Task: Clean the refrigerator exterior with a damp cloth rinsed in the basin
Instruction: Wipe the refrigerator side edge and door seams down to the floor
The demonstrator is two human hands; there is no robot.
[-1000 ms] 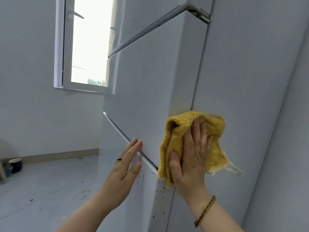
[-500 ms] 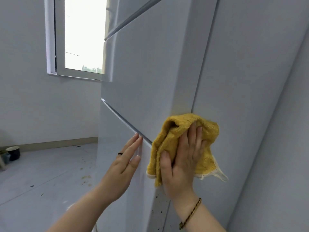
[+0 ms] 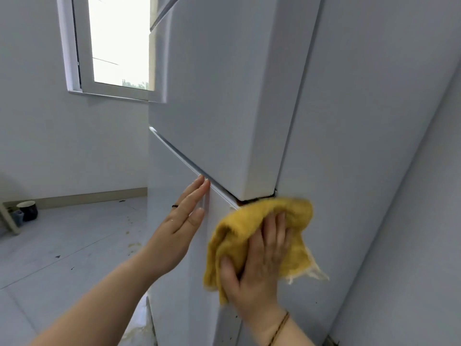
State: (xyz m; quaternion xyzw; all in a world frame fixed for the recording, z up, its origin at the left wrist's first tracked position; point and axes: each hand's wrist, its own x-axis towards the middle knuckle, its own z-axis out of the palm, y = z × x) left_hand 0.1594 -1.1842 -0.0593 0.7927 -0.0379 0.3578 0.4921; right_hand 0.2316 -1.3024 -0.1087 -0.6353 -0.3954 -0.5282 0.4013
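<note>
The white refrigerator [image 3: 224,101] fills the middle of the view, seen from its front corner with its side panel running off to the right. My right hand [image 3: 259,265] presses a yellow cloth [image 3: 237,228] flat against the corner, just below the seam between two doors. The fingers lie straight on the cloth. My left hand [image 3: 182,221] rests flat on the lower door front, fingertips at the seam, with a dark ring on one finger. No basin is in view.
A grey wall [image 3: 411,221] stands close on the right of the refrigerator. A window [image 3: 117,46] is at the back left. A dark mug [image 3: 28,210] sits on the stained tiled floor [image 3: 74,245] by the far wall.
My right hand has slid the cloth down the corner from the upper door to below the seam. The left hand kept its place on the lower door.
</note>
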